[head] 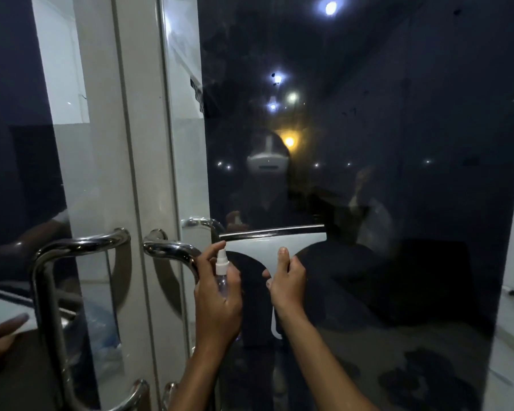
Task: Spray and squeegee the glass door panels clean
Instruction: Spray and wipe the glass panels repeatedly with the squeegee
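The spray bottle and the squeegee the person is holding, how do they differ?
The spray bottle is small, clear and slim with a white nozzle; the squeegee is wide, white and T-shaped with a dark blade along its top. The bottle sits in the left hand, near the chrome door handle; the squeegee is gripped by its stem in the right hand, its blade up at the dark glass panel. Both are held upright.

The dark glass door panel [398, 173] carries the squeegee [275, 237], whose black blade lies flat against it near its left edge, beside the chrome pull handle [172, 250].
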Tool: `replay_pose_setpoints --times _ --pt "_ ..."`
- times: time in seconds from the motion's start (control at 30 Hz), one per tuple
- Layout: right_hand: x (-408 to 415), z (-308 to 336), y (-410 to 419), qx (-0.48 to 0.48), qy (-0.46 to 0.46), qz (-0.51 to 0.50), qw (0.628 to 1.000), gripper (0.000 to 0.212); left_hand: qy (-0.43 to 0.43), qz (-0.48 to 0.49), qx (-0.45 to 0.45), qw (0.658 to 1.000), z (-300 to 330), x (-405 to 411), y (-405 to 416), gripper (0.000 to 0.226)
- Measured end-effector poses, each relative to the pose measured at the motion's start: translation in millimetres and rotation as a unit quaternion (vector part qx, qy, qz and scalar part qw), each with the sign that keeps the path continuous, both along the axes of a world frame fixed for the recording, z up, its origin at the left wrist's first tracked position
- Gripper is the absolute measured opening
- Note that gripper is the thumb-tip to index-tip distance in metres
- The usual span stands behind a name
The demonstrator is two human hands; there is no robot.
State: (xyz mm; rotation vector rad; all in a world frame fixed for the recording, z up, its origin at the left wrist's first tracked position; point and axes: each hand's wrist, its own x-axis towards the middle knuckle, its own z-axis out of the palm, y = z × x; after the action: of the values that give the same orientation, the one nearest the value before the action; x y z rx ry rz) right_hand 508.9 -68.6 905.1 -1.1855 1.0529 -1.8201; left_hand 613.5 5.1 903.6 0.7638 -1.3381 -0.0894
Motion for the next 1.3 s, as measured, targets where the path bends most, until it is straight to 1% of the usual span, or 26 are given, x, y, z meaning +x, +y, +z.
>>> replay_pose_setpoints --times 0.1,0.23,0.33,0.47,0.57,0.67,0.83,0.93,1.17,1.3 --pt "-1 -24 0 0.022 -0.007 -0.004 1.000 0.040 -0.010 0.006 0.003 1.000 -21 -1 0 0.039" --pt "-3 -59 6 0.046 -0.003 -0.002 0.999 0.038 -0.024 0.023 0.043 0.998 -54 -2 -3 0.038" --pt "-2 -61 8 0.052 -0.006 -0.009 0.999 0.036 -0.030 0.030 0.077 0.996 -79 -1 -2 0.039" --pt "-2 -61 9 0.050 -0.019 -0.001 0.999 0.034 -0.033 0.025 0.090 0.995 -96 -3 1 0.041" --pt "-3 -78 8 0.063 -0.005 -0.015 0.998 0.034 -0.028 0.018 0.088 0.996 -103 -2 3 0.041" --pt "-1 -102 9 0.074 -0.008 -0.008 0.997 0.037 -0.019 0.013 0.089 0.996 -103 -1 4 0.039" --pt "-2 -107 8 0.071 -0.008 -0.006 0.997 0.036 -0.011 0.001 0.070 0.997 -77 -6 -6 0.034" --pt "-1 -112 11 0.083 -0.014 -0.009 0.996 0.036 -0.015 -0.001 0.074 0.997 -75 -6 -8 0.035" --pt "3 -108 14 0.075 -0.024 -0.032 0.996 0.034 -0.007 0.005 0.110 0.994 -118 5 9 0.036" --pt "-1 -130 12 0.102 -0.003 -0.046 0.994 0.034 0.002 0.014 0.137 0.990 -139 7 21 0.037"
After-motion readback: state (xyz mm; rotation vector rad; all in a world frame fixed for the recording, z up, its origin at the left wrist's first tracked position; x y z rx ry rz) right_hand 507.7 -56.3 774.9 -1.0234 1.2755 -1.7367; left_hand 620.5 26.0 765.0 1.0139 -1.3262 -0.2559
